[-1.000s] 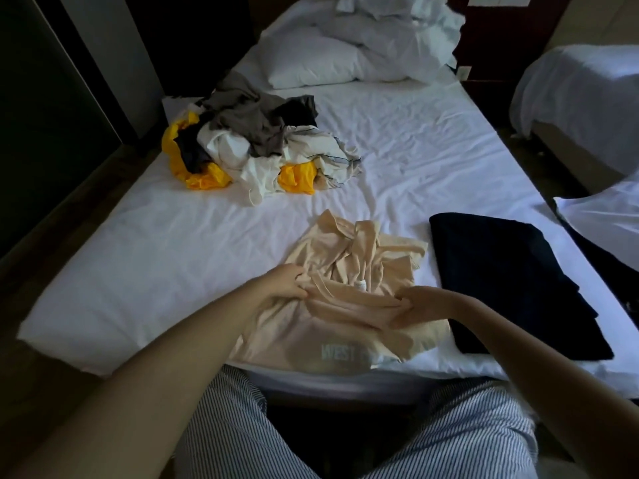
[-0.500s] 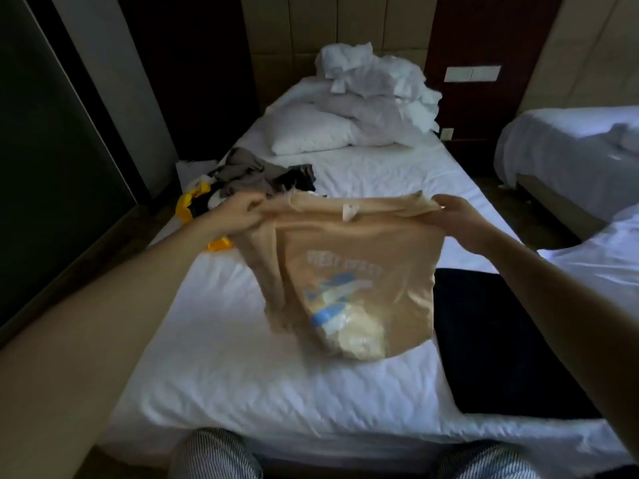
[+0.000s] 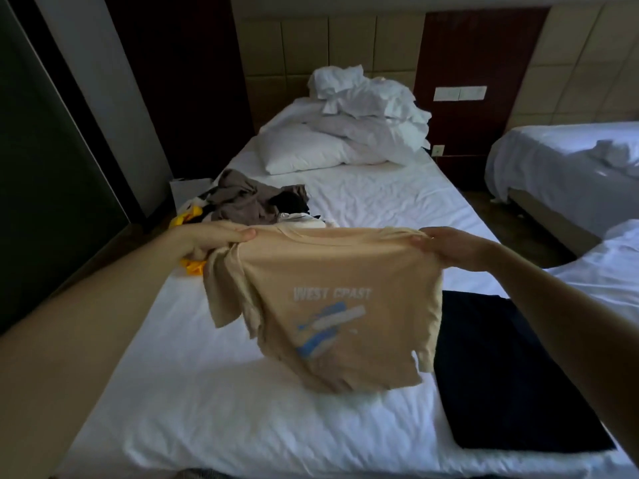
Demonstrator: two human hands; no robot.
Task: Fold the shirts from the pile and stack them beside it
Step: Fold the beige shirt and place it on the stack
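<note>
White sheets cover the big bed in the middle of a dim room. Two beds show: this one and a second bed over on the right. At the far end of the big bed lie one pillow and one bunch of crumpled white bedding on top of it.

One pile of clothes sits on the left side of the bed, with brown, black, white and yellow bits mixed up. One dark folded shirt lies flat on the right side, near the close edge.

One tan shirt is held up in the air over the bed, between the pile and the dark folded shirt. Two hands hold it. The left hand pinches one shoulder and the right hand pinches the other, so the hands are wide apart and the top edge is pulled straight.

The shirt is soft and light brown. Its round neck is at the top. White letters say WEST COAST, and under them is a blue and white picture. One short sleeve hangs down on the left. The bottom hangs crooked and wrinkly, low by the sheet; whether it touches is hard to tell.
</note>
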